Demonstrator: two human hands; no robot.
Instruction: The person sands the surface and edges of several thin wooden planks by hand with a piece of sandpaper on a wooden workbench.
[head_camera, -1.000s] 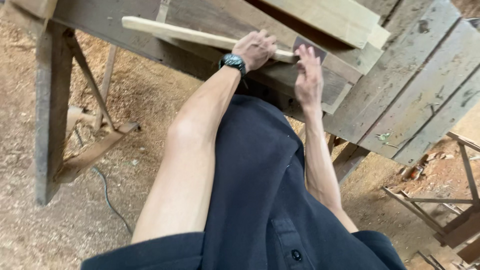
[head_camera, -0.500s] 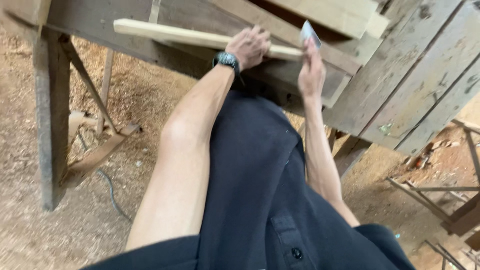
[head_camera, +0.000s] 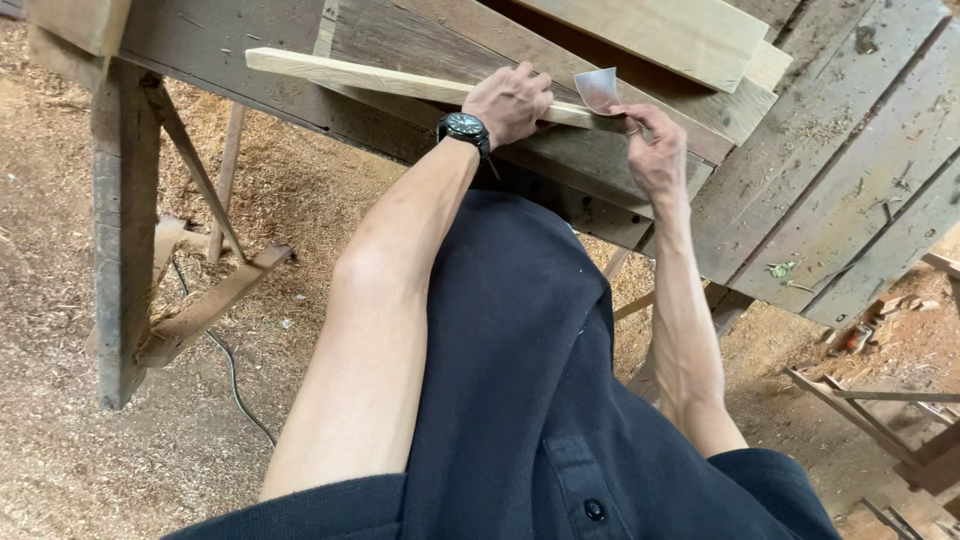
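A long pale wooden strip (head_camera: 360, 76) lies across a dark plank workbench (head_camera: 840, 170). My left hand (head_camera: 508, 103), with a black watch on the wrist, grips the strip near its right end and holds it down. My right hand (head_camera: 652, 148) pinches a small grey piece of sandpaper (head_camera: 598, 89) against the strip's right end, just beside my left hand.
Thicker pale boards (head_camera: 690, 40) are stacked on the bench behind the strip. A bench leg with diagonal braces (head_camera: 125, 240) stands at left on a sawdust-covered floor, where a black cable (head_camera: 235, 385) runs. Wooden frames and scraps (head_camera: 880, 400) lie at lower right.
My right hand has lifted off the bench and now holds the sandpaper upright at the strip's end. My left hand has stayed clamped on the strip.
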